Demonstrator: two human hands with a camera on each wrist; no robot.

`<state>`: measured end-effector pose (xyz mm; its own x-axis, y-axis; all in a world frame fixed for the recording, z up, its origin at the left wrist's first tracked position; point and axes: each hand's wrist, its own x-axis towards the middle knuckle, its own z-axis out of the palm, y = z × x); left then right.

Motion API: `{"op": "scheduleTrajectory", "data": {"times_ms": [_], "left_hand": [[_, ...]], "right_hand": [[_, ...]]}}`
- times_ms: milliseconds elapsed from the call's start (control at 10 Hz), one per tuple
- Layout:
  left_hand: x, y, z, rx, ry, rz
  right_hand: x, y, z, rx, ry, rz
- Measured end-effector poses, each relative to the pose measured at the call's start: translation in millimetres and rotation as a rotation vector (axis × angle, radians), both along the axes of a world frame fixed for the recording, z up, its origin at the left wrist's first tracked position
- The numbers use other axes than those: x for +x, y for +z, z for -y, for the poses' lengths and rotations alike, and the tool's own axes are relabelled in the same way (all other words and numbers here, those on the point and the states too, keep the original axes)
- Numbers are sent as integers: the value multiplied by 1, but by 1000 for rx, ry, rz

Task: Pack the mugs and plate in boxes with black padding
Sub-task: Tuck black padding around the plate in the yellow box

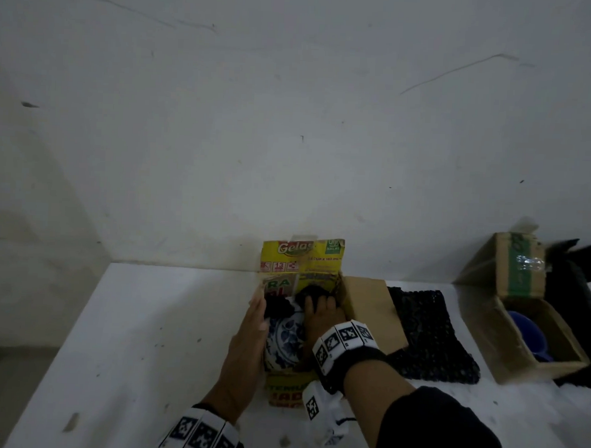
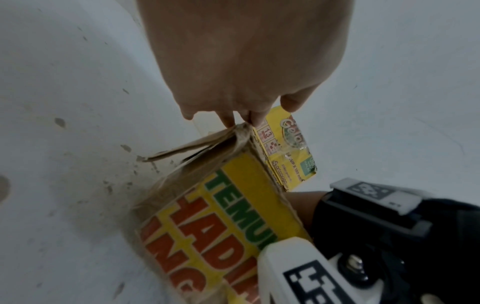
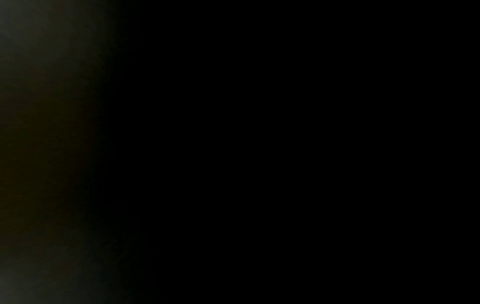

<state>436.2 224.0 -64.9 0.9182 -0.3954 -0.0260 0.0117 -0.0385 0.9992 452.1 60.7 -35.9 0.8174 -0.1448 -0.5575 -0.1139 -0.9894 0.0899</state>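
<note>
The yellow printed cardboard box (image 1: 288,393) has a matt brown paper edge, frayed and creased at its corner. The blue-and-white patterned plate (image 1: 284,338) looks like glossy glazed ceramic. The black padding mat (image 1: 428,334) is a rough, open knit. The white tabletop (image 1: 147,336) is smooth and speckled.

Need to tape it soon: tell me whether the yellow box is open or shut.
Open. The yellow box's flaps stand up, and the plate and black padding show inside.

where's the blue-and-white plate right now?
Head view, centre: the plate stands on edge inside the yellow box, between the left hand on the box's outer side and the right hand reaching in, black padding behind it.
</note>
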Motion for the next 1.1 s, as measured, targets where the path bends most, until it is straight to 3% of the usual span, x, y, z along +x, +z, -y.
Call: {"op": "scheduleTrajectory", "data": {"times_ms": [200,400,600,700,800,900,1100], "left_hand": [[-7,5,1,36,2,20],[-7,6,-1,81,2,32],[-9,22,3,2,5,-21],[-12,36,6,-63,24,-111],[-16,46,8,-94,51,-184],[-18,52,7,-126,75,-252],[-23,65,2,-42,28,-309]], "right_hand": [[8,0,6,133,-57,136],[11,-1,8,148,-67,135],[-4,-3,-14,-26,-169,197],[-11,-2,-26,-186,-138,366],[-15,1,-29,-164,-16,395],[-14,-4,-21,-97,40,216],[-8,-9,-10,41,-68,217]]}}
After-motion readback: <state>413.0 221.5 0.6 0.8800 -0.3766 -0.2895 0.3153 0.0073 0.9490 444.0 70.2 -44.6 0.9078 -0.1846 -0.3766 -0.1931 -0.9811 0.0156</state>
